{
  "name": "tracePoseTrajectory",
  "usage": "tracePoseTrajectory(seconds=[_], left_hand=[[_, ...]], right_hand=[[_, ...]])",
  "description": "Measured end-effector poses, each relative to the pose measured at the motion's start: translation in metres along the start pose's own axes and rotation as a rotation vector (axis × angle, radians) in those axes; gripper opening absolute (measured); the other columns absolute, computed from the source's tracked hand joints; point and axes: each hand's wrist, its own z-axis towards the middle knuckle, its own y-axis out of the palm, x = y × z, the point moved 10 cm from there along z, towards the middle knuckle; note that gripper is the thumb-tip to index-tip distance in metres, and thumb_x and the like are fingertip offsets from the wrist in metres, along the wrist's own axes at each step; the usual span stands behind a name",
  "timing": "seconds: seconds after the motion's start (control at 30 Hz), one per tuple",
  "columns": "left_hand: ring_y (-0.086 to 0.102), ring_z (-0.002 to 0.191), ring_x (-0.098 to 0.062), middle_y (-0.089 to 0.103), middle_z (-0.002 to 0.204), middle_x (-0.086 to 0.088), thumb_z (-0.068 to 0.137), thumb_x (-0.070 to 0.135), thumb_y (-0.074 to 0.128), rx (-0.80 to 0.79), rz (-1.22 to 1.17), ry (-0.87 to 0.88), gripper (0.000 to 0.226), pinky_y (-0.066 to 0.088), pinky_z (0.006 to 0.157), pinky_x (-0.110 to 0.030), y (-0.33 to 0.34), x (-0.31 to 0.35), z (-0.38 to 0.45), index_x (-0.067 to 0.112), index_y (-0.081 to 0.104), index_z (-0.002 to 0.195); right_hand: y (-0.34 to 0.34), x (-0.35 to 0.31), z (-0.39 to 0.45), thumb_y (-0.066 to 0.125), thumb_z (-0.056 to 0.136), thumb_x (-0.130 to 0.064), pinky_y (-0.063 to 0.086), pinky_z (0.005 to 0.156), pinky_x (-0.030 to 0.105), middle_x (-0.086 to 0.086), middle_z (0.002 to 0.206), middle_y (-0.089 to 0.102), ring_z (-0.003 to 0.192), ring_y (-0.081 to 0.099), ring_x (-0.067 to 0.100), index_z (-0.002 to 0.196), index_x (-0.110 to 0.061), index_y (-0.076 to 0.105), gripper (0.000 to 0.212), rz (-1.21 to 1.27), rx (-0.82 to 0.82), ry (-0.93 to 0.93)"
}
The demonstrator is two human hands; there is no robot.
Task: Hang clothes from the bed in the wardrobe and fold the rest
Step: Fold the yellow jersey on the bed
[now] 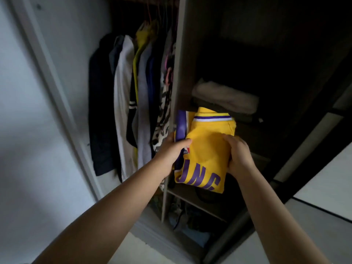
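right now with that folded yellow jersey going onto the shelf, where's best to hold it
Probably by its two side edges, one hand from each side, as the left hand and right hand do now. The jersey is a flat folded bundle, so a side grip likely keeps the folds together.

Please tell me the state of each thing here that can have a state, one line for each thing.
yellow jersey: folded, held in front of the shelves.
left hand: grips the jersey's left edge.
right hand: grips the jersey's right edge.
wardrobe: open.
hanging clothes: on hangers in the left compartment.
grey folded cloth: lying on top of a darker pile on a shelf.
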Motion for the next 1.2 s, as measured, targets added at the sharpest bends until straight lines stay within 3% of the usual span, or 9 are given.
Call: tracePoseTrajectory(seconds=[0.17, 0.33, 0.47, 0.7, 0.87, 0.93, 1.03, 1.13, 1.2], left_hand=[[0.058, 0.075, -0.02, 0.059, 0.082, -0.001, 0.087, 0.004, 0.057, -0.037, -0.024, 0.068, 0.03, 0.045, 0.067, -0.025, 0.031, 0.05, 0.077, 0.014, 0.052, 0.115], [0.058, 0.077, -0.016, 0.061, 0.096, -0.003, 0.088, 0.009, 0.057, -0.176, 0.005, 0.112, 0.034, 0.045, 0.063, -0.027, 0.07, 0.086, 0.137, 0.019, 0.048, 0.119], [0.061, 0.083, -0.021, 0.063, 0.097, -0.004, 0.088, 0.008, 0.056, -0.342, -0.068, 0.114, 0.022, 0.05, 0.07, -0.034, 0.117, 0.107, 0.162, 0.026, 0.052, 0.102], [0.059, 0.094, -0.029, 0.061, 0.101, -0.008, 0.087, 0.003, 0.056, -0.527, -0.272, 0.041, 0.024, 0.048, 0.085, -0.041, 0.241, 0.155, 0.205, 0.018, 0.051, 0.106], [0.054, 0.11, -0.036, 0.054, 0.126, -0.022, 0.084, -0.006, 0.054, -0.542, -0.366, 0.025, 0.051, 0.046, 0.09, -0.043, 0.328, 0.167, 0.245, 0.004, 0.044, 0.133], [0.052, 0.112, -0.036, 0.05, 0.13, -0.023, 0.083, -0.012, 0.049, -0.542, -0.414, 0.014, 0.054, 0.043, 0.09, -0.042, 0.361, 0.168, 0.261, 0.0, 0.042, 0.134], [0.05, 0.109, -0.032, 0.048, 0.13, -0.018, 0.086, -0.013, 0.044, -0.525, -0.476, -0.022, 0.049, 0.039, 0.088, -0.039, 0.4, 0.171, 0.291, -0.001, 0.042, 0.134], [0.042, 0.125, -0.037, 0.041, 0.139, -0.021, 0.097, 0.008, 0.037, -0.522, -0.213, -0.074, 0.04, 0.035, 0.1, -0.043, 0.415, 0.139, 0.319, -0.001, 0.037, 0.137], [0.04, 0.121, -0.042, 0.047, 0.13, -0.03, 0.101, 0.024, 0.028, -0.343, 0.028, -0.06, 0.045, 0.04, 0.1, -0.042, 0.411, 0.101, 0.348, -0.005, 0.042, 0.133]], right_hand=[[0.01, -0.053, 0.052, 0.052, 0.093, -0.024, 0.041, 0.1, 0.049, 0.001, 0.136, 0.046, 0.119, 0.049, 0.03, 0.142, -0.026, 0.028, 0.055, 0.015, 0.024, -0.135], [0.003, -0.079, 0.086, 0.05, 0.093, -0.022, 0.043, 0.094, 0.043, 0.004, 0.142, 0.039, 0.123, 0.046, 0.029, 0.146, -0.029, 0.019, 0.062, 0.063, 0.117, -0.24], [-0.018, -0.111, 0.091, 0.05, 0.091, -0.016, 0.047, 0.083, 0.035, 0.0, 0.128, 0.05, 0.105, 0.052, 0.018, 0.14, -0.032, 0.028, 0.056, 0.136, 0.23, -0.389], [-0.078, -0.172, 0.085, 0.047, 0.093, -0.01, 0.044, 0.086, 0.033, -0.007, 0.13, 0.04, 0.113, 0.048, 0.017, 0.141, -0.029, 0.032, 0.053, 0.284, 0.564, -0.636], [-0.116, -0.216, 0.116, 0.055, 0.088, -0.008, 0.038, 0.104, 0.045, 0.011, 0.13, 0.052, 0.12, 0.049, 0.025, 0.1, -0.032, 0.057, 0.028, 0.187, 0.817, -0.798], [-0.143, -0.23, 0.131, 0.059, 0.072, -0.017, 0.041, 0.101, 0.039, 0.02, 0.125, 0.055, 0.115, 0.052, 0.029, 0.085, -0.028, 0.062, 0.018, 0.182, 0.949, -0.816], [-0.162, -0.266, 0.153, 0.05, 0.058, -0.033, 0.041, 0.09, 0.022, 0.024, 0.119, 0.058, 0.11, 0.054, 0.03, 0.094, 0.001, 0.069, 0.053, 0.05, 1.025, -0.856], [-0.155, -0.277, 0.177, 0.042, 0.062, -0.045, 0.04, 0.097, 0.037, 0.026, 0.114, 0.061, 0.109, 0.056, 0.035, 0.097, 0.009, 0.068, 0.069, -0.188, 1.038, -0.861], [-0.154, -0.269, 0.205, 0.037, 0.066, -0.044, 0.046, 0.087, 0.033, 0.02, 0.097, 0.069, 0.093, 0.065, 0.028, 0.082, 0.004, 0.073, 0.062, -0.362, 1.003, -0.798]])
